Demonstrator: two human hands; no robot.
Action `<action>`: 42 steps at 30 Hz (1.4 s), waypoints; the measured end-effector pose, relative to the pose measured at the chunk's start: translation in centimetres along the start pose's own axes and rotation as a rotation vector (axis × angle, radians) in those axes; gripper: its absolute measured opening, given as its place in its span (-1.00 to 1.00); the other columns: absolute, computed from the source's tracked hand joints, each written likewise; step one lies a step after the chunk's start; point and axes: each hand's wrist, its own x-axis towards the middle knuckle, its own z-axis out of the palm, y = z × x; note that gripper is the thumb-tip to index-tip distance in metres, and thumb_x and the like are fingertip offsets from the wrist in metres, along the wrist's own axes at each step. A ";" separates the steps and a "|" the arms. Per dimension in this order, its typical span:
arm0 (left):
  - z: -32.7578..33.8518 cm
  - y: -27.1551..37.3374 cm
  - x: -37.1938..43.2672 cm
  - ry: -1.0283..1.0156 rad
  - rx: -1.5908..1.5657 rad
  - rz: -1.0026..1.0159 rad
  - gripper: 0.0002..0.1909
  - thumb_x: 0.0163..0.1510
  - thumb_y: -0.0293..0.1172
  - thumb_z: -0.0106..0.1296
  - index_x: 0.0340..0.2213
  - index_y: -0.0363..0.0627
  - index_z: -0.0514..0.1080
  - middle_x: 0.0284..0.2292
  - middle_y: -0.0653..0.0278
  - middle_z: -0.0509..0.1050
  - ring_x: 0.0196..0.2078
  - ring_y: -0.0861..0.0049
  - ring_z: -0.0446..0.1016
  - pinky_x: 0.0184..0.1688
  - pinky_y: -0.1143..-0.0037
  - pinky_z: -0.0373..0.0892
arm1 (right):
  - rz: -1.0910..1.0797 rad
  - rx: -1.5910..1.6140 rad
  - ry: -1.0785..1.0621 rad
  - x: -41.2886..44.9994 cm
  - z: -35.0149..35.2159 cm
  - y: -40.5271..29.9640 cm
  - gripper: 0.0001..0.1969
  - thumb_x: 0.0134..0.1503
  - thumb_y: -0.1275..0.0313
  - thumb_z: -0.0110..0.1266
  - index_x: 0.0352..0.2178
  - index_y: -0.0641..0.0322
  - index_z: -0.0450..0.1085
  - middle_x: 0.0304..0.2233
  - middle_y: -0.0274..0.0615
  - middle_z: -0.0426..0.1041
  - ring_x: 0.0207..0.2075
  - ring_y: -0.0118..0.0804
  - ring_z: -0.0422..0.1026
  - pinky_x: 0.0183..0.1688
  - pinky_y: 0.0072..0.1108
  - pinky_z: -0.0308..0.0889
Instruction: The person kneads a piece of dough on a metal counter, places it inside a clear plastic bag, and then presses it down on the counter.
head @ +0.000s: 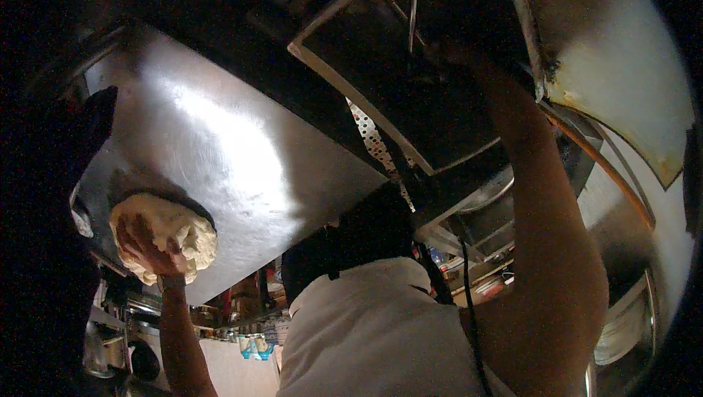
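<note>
A large lump of pale dough [187, 221] is in my left hand [145, 246]. My fingers are spread across it and press into its surface. The dough is over the near left part of a shiny stainless steel worktop [324, 161], with a dark shadow beside it. I cannot tell whether it rests on the metal or is held just above. My right arm stretches forward over a dark, framed recess [373, 51]. Deep shadow covers most of my right hand [445, 53], near a thin metal rod [413, 18]; its grip cannot be made out.
A metal rim [357, 103] edges the dark recess. To the right stand a stained pale panel [620, 73] and a brown bar [604, 163]. A black cord [469, 298] hangs beside my torso. Shelves with several items [255, 314] show lower left. A dark shape fills the left edge.
</note>
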 end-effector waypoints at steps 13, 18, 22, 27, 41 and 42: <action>2.4 -5.2 -5.5 0.023 0.107 -0.006 -0.04 0.12 0.38 -0.14 0.33 -0.05 0.13 0.36 0.02 0.10 0.39 0.01 0.01 0.39 0.01 -0.09 | -0.018 0.269 -0.282 -18.9 2.0 -12.3 -0.45 0.21 0.00 0.02 0.06 0.17 0.44 0.05 0.12 0.46 0.02 0.11 0.47 0.11 -0.16 0.38; 2.0 -3.7 -1.6 0.073 0.083 0.027 0.10 0.08 0.63 -0.49 0.20 -0.13 0.33 0.27 -0.11 0.17 0.34 -0.11 0.07 0.27 -0.12 0.03 | 0.103 0.005 -0.181 -8.4 13.3 -5.4 -0.50 0.22 0.01 0.01 -0.03 0.16 0.53 -0.07 0.06 0.55 -0.06 -0.03 0.54 -0.02 -0.22 0.46; 1.2 -3.5 -3.7 0.030 0.140 -0.032 0.07 0.09 0.61 -0.49 0.16 -0.12 0.39 0.27 -0.10 0.17 0.35 -0.11 0.06 0.28 -0.11 0.02 | 0.305 0.444 0.229 -6.3 9.9 -14.6 -0.52 0.25 0.04 -0.02 -0.02 0.13 0.53 -0.05 0.01 0.55 -0.05 -0.02 0.55 -0.04 -0.23 0.47; 1.5 -3.1 -2.3 0.055 0.081 0.008 0.07 0.09 0.61 -0.47 0.18 -0.08 0.37 0.29 -0.10 0.15 0.35 -0.12 0.05 0.29 -0.13 -0.01 | -0.034 -0.153 0.097 -5.8 13.8 -9.3 -0.53 0.24 0.07 -0.01 0.04 0.10 0.49 -0.04 -0.03 0.55 -0.06 -0.01 0.55 -0.09 -0.20 0.49; 2.6 -6.0 -4.5 0.119 0.093 0.063 0.02 0.11 0.55 -0.41 0.21 -0.09 0.33 0.32 -0.03 0.13 0.37 -0.06 0.04 0.31 -0.09 -0.04 | -0.023 0.059 0.043 -8.7 7.6 -14.7 -0.55 0.22 0.15 0.03 0.03 0.17 0.47 -0.07 0.03 0.55 -0.09 0.02 0.55 -0.09 -0.20 0.49; 3.0 -5.9 -4.0 0.166 0.084 0.078 0.06 0.11 0.60 -0.47 0.18 -0.12 0.36 0.31 -0.07 0.14 0.36 -0.08 0.06 0.29 -0.12 -0.01 | -0.042 0.071 0.048 -10.3 6.8 -14.0 -0.55 0.22 0.15 0.03 0.03 0.18 0.47 -0.08 0.03 0.55 -0.09 0.02 0.55 -0.09 -0.20 0.49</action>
